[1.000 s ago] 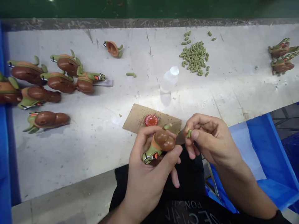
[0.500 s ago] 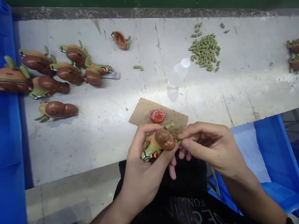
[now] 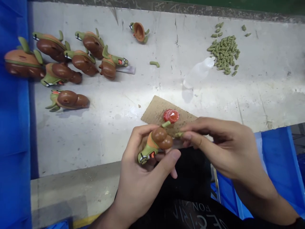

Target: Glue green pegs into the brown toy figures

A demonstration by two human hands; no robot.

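Note:
My left hand (image 3: 143, 178) grips a small toy figure (image 3: 156, 143) with a brown body, an orange band and a green head; one green limb sticks up from it. My right hand (image 3: 219, 148) pinches a small green limb piece (image 3: 178, 135) between thumb and forefinger, right beside the figure's brown body. Both hands hover over the near edge of the white worktable (image 3: 100, 127), just in front of a piece of cardboard (image 3: 154, 113) with a red cap (image 3: 171, 115) on it.
Several finished figures (image 3: 71, 60) lie at the table's left. A heap of green limb pieces (image 3: 225, 52) sits at the back right, a clear plastic bottle (image 3: 197, 73) beside it. One loose green piece (image 3: 154, 64) and an orange shell part (image 3: 138, 31) lie farther back. Blue bins (image 3: 14, 111) flank both sides.
My right hand has brought the green piece leftward up against the figure. The view has shifted, so the table's contents sit more to the right.

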